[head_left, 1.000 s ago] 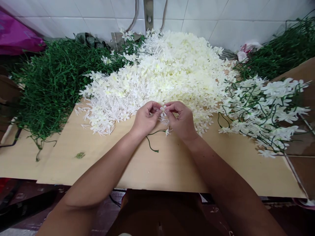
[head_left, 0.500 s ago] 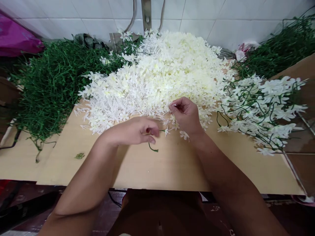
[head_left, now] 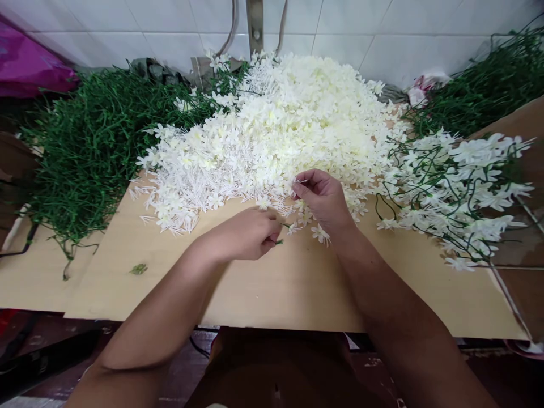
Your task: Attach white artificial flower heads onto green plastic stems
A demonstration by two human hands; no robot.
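My left hand [head_left: 255,235] is closed over a green plastic flower stem [head_left: 279,242], most of it hidden in the fingers. A small white artificial flower [head_left: 293,228] shows just beyond the fingertips, at the end of a green piece. To its right, my right hand [head_left: 323,195] pinches a thin white stamen piece [head_left: 301,181] between thumb and forefinger. Its lower part is hidden by the fingers. Both hands are at the front edge of a big heap of loose white flowers [head_left: 314,122] and white stamens [head_left: 236,164]. Another single flower [head_left: 320,233] lies below the right wrist.
A tangled pile of green stems [head_left: 93,147] covers the left side of the table [head_left: 272,300]. On the right, assembled white flowers on stems [head_left: 459,192] lie against a cardboard box [head_left: 527,238]. More green stems [head_left: 480,90] are behind them. A tiled wall [head_left: 340,34] stands behind.
My left hand has turned and moved slightly right, its fingers closing around the green stem that hung below them before. My right hand keeps its pinch in nearly the same place.
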